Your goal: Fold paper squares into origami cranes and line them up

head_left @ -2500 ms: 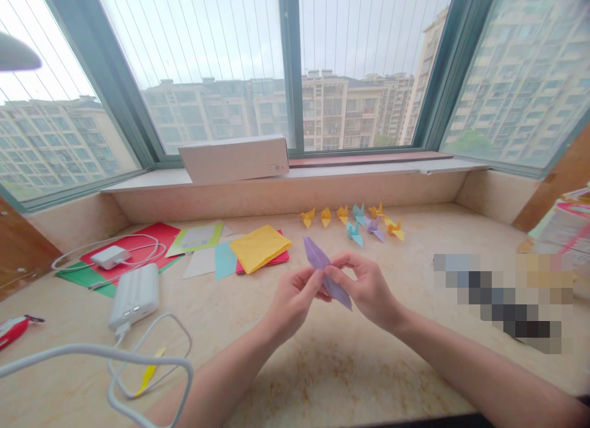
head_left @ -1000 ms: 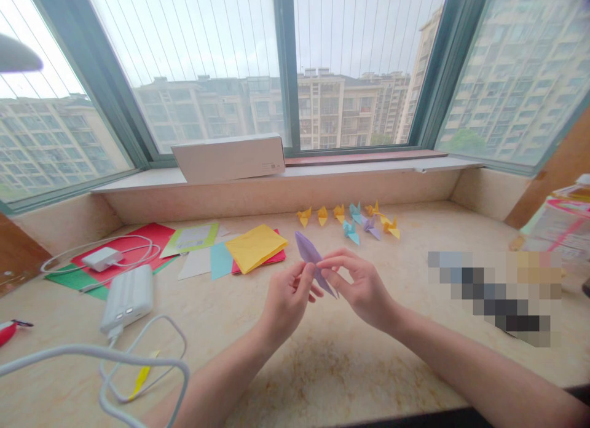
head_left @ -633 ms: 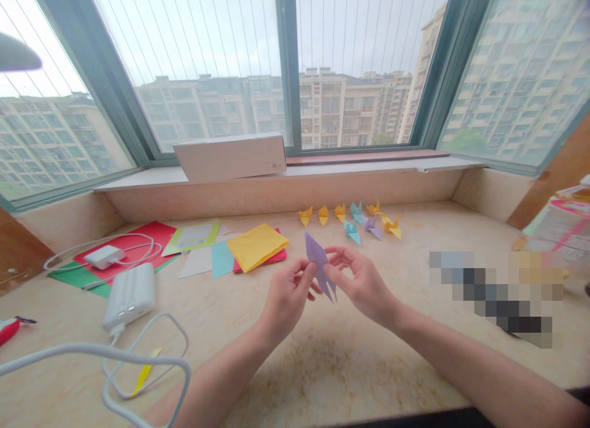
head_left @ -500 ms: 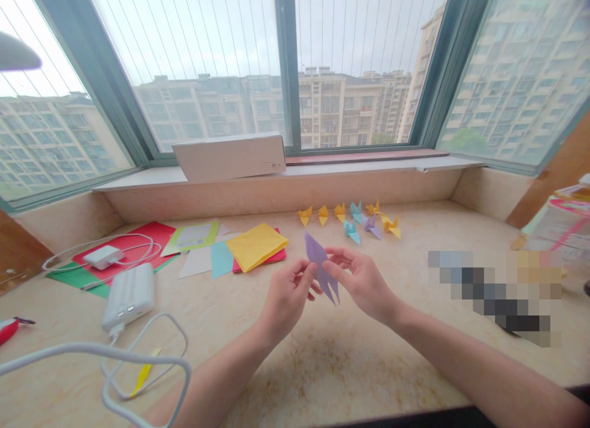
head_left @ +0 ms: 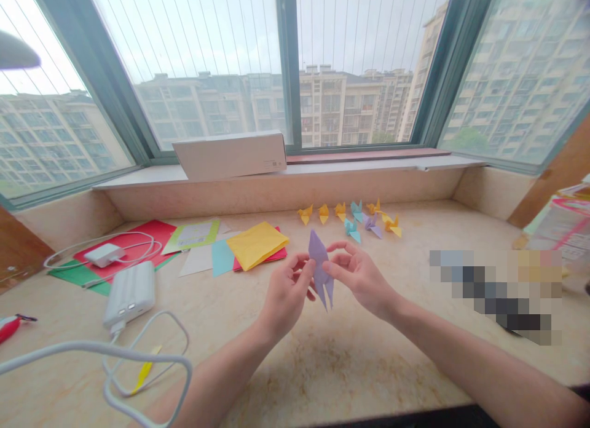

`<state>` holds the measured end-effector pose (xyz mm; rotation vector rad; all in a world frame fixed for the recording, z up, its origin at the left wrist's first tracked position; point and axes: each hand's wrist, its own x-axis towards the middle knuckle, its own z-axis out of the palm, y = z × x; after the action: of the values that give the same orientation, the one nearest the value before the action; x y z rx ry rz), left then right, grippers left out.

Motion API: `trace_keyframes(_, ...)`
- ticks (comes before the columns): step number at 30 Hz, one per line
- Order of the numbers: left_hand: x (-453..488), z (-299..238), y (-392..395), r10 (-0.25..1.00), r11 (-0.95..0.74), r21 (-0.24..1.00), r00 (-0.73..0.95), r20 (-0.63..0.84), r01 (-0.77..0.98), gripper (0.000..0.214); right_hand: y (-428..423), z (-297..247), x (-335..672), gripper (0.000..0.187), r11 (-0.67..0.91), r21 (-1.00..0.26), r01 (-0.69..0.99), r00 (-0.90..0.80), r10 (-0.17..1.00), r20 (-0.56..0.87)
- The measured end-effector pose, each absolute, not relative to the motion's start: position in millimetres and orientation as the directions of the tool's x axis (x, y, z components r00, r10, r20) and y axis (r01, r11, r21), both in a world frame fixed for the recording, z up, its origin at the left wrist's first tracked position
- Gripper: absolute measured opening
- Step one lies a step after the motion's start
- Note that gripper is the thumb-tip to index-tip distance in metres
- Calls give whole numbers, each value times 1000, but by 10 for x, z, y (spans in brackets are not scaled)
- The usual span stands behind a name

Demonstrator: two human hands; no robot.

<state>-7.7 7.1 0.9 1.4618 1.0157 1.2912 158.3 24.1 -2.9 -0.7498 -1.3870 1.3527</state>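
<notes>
A purple folded origami paper (head_left: pixel 319 262) is held upright above the tabletop, its single point up and two narrow legs hanging down. My left hand (head_left: pixel 290 286) pinches its left edge between thumb and fingers. On the opposite edge, the thumb of my right hand (head_left: pixel 364 277) presses against the paper with the fingers curled behind. Beyond my hands stand several small folded paper cranes, among them a yellow crane (head_left: pixel 391 225), a blue crane (head_left: pixel 353 230) and a purple crane (head_left: pixel 372 225).
Left of my hands lie a yellow paper stack (head_left: pixel 257 246), a blue sheet (head_left: pixel 223 258) and a red sheet (head_left: pixel 142 238). A white power bank (head_left: pixel 131 293) with a looping cable (head_left: pixel 138 349) is nearer. A white box (head_left: pixel 230 155) rests on the sill; a blurred dark object (head_left: pixel 520 321) lies right.
The purple paper has turned between my hands, from tilted to nearly upright, showing more of its flat face and its two separate legs. Both hands stay in about the same place.
</notes>
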Motion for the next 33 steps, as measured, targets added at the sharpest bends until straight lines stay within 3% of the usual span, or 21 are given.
trace_keyframes(9,-63,15,16,952,-281,960,126,278,4,49,245,-4,1561,32,205,-959,-198,-218,944,247)
trace_keyframes(21,-48,22,53,955,-264,958,107,276,-110,40,272,31,1628,31,202,-963,-178,-340,906,253)
trace_keyframes(28,-50,26,52,920,-323,932,177,349,-162,26,286,-7,1621,26,206,-946,-252,-332,899,285)
trace_keyframes(33,-65,34,37,913,-342,924,172,370,-171,30,282,-11,1631,26,167,-947,-275,-314,915,252)
